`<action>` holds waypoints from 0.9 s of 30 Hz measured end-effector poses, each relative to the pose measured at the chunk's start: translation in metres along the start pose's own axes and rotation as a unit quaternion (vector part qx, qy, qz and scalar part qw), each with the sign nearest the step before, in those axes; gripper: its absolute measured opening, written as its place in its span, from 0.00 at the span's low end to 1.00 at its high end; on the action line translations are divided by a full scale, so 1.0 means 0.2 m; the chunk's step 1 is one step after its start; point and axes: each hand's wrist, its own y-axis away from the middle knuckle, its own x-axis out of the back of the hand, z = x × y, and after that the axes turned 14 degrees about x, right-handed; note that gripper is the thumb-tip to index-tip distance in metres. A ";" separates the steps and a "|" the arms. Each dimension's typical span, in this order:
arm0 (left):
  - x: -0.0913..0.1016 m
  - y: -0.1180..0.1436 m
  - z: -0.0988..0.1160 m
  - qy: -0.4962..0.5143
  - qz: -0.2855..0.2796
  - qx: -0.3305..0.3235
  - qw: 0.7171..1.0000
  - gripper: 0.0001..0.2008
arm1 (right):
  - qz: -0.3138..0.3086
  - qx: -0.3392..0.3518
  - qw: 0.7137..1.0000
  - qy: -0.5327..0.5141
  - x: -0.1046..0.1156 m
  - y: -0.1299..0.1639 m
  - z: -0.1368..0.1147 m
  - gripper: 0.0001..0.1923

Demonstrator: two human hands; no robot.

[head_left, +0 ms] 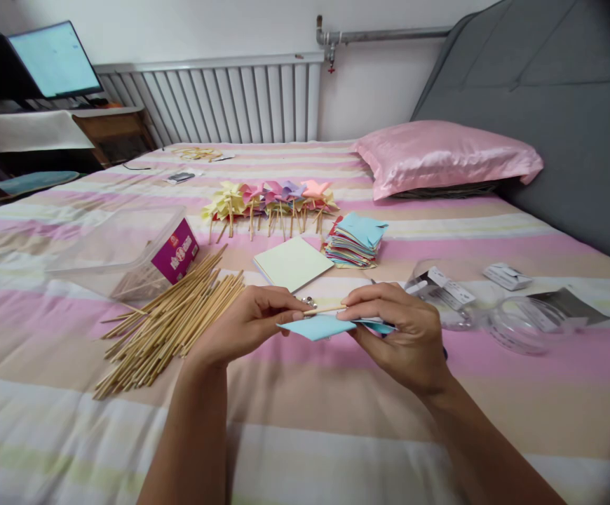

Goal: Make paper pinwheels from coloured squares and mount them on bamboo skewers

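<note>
A blue folded paper [320, 327] is held level between my two hands, above the bed. A thin wooden stick [326, 310] lies across its far edge, spanning from one set of fingertips to the other. My left hand [247, 321] is closed, pinching the stick's left end and the paper's left corner. On the other side, my right hand [397, 330] is closed around the paper's right part, with its fingertips at the stick's right end. Beyond them rests a pale yellow paper stack [293, 264], and a small shiny metal item [309, 301] shows just past my left fingertips.
Many loose sticks [168, 330] lie left, by a clear plastic box [110, 259]. Finished paper pinwheels [268, 200] and stacked coloured paper squares [355, 238] sit farther back. Right are clear round containers [526, 322] and small white packets [507, 275]. A pink pillow [446, 158] lies behind.
</note>
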 end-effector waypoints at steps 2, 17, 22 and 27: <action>0.00 0.00 -0.01 -0.005 0.001 -0.004 1.000 0.11 | -0.003 0.003 1.000 0.000 0.00 0.00 0.00 0.07; 0.03 0.01 -0.02 -0.043 -0.016 -0.022 0.999 0.10 | -0.019 0.031 0.999 0.004 0.00 0.00 0.01 0.07; 0.03 0.02 -0.01 -0.056 -0.013 -0.023 0.998 0.11 | -0.021 0.036 0.999 0.007 0.01 -0.01 0.00 0.05; 0.02 0.02 0.00 -0.054 -0.018 -0.029 0.998 0.10 | -0.016 0.047 0.999 0.012 0.00 -0.02 -0.01 0.05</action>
